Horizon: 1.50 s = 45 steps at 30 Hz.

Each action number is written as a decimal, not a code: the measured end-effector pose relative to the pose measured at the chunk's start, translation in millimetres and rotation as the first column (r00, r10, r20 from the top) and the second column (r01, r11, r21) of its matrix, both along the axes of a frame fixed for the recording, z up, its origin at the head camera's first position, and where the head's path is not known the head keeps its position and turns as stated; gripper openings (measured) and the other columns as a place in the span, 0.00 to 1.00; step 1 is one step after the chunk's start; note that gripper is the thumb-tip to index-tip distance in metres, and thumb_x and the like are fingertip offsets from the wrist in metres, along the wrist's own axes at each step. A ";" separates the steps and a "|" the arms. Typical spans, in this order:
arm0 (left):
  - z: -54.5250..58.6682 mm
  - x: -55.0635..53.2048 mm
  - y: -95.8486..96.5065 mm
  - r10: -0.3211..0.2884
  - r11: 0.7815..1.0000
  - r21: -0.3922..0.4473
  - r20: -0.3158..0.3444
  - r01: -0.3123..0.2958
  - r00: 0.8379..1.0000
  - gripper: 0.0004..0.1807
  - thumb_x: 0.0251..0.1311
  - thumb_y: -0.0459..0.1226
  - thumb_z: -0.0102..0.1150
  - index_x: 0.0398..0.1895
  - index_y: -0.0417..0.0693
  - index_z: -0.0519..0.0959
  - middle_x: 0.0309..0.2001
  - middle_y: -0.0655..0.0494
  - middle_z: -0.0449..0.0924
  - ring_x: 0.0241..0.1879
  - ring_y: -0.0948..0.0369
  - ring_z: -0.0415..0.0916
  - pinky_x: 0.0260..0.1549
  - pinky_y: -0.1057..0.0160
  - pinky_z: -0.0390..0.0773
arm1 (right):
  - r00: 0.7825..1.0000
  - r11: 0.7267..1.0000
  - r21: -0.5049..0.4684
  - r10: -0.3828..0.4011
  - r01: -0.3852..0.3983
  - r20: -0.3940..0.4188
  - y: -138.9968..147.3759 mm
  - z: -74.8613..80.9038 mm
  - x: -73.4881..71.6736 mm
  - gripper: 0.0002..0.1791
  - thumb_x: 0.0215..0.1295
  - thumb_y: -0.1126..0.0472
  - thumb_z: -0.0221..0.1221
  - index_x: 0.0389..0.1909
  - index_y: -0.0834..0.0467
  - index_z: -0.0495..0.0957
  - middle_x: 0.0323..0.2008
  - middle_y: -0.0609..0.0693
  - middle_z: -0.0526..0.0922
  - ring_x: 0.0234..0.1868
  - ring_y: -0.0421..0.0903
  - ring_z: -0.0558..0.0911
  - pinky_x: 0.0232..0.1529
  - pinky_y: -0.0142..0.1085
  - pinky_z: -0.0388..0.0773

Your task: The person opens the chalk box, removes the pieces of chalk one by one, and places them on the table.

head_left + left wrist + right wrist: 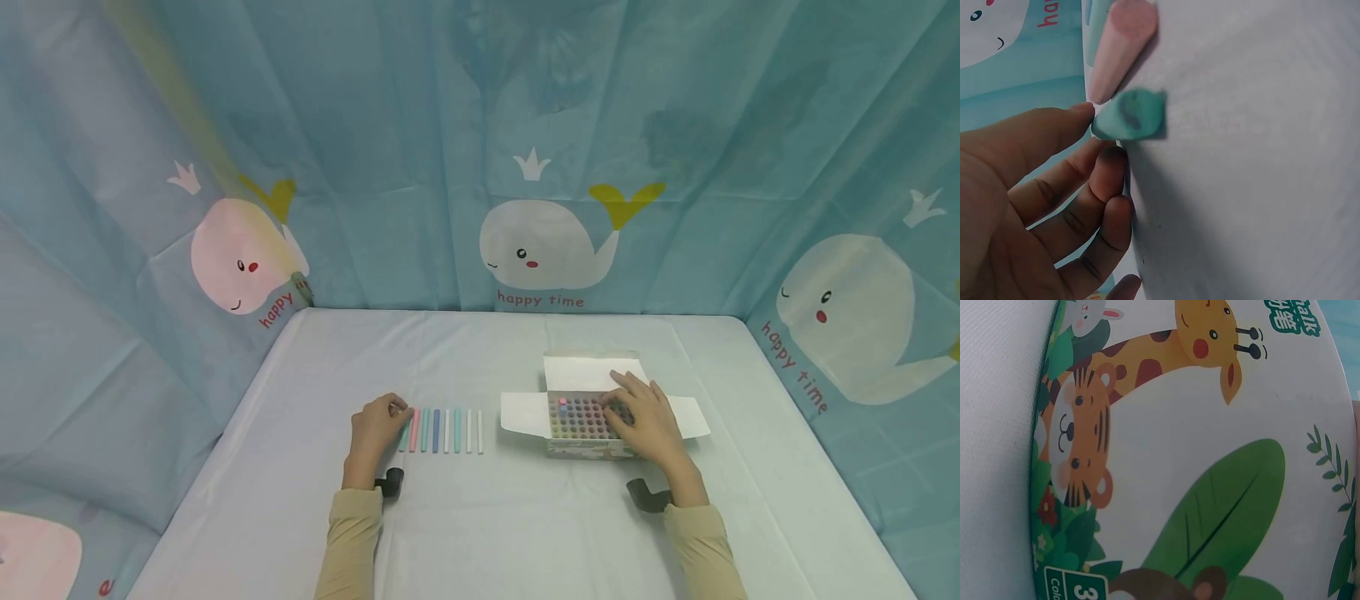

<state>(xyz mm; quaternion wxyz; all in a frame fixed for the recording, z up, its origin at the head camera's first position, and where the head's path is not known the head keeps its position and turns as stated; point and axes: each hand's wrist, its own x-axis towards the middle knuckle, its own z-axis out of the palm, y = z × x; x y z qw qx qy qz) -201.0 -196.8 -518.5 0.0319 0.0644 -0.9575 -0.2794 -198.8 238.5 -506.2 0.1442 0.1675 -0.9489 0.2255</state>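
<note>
My left hand (375, 429) pinches the far end of a green chalk stick (1132, 115) between thumb and forefinger, its other fingers loosely bent. This stick lies at the left end of a row of chalk. Right beside it is a pink chalk stick (415, 429). Over the right part of an open chalk box (592, 448), my right hand (643, 421) has thumb and forefinger tips close together among the holes; I cannot tell whether they grip a stick. A pink chalk end (562, 402) stands out at the box's back left. The right wrist view shows only the box's printed front.
More sticks, among them a blue one (437, 431) and a white one (481, 432), lie parallel on the white tabletop (480, 525). The box's flaps spread out, the left flap (523, 413) toward the row. A whale-printed curtain (420, 225) surrounds the table.
</note>
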 end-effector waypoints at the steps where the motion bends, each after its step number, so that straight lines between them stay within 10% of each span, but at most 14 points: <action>1: 0.4 0.3 0.3 0.000 1.000 0.002 -0.002 0.000 1.000 0.15 0.56 0.45 0.61 0.37 0.42 0.80 0.23 0.55 0.77 0.24 0.59 0.72 0.37 0.48 0.70 | 1.000 1.000 0.000 0.000 0.000 0.000 0.1 -0.1 0.1 0.06 0.57 0.55 0.62 0.36 0.47 0.78 0.63 0.56 0.68 0.66 0.61 0.61 0.66 0.57 0.44; 31: 1.0 0.2 1.4 0.012 1.000 0.003 -0.004 -0.012 1.000 0.14 0.57 0.44 0.60 0.38 0.43 0.80 0.21 0.56 0.76 0.22 0.59 0.70 0.40 0.46 0.68 | 1.000 1.000 0.001 0.001 -0.001 0.007 -0.8 0.4 0.5 0.06 0.57 0.56 0.62 0.36 0.48 0.78 0.63 0.56 0.68 0.66 0.61 0.60 0.67 0.58 0.43; 45: 2.4 -4.7 24.3 -0.036 0.998 -0.048 -0.195 0.027 0.980 0.09 0.55 0.42 0.62 0.36 0.48 0.82 0.28 0.54 0.80 0.28 0.56 0.74 0.36 0.50 0.71 | 1.000 1.000 0.002 0.000 0.000 0.013 -0.3 -0.2 -0.5 0.07 0.57 0.57 0.62 0.37 0.48 0.78 0.63 0.55 0.67 0.67 0.60 0.60 0.67 0.58 0.43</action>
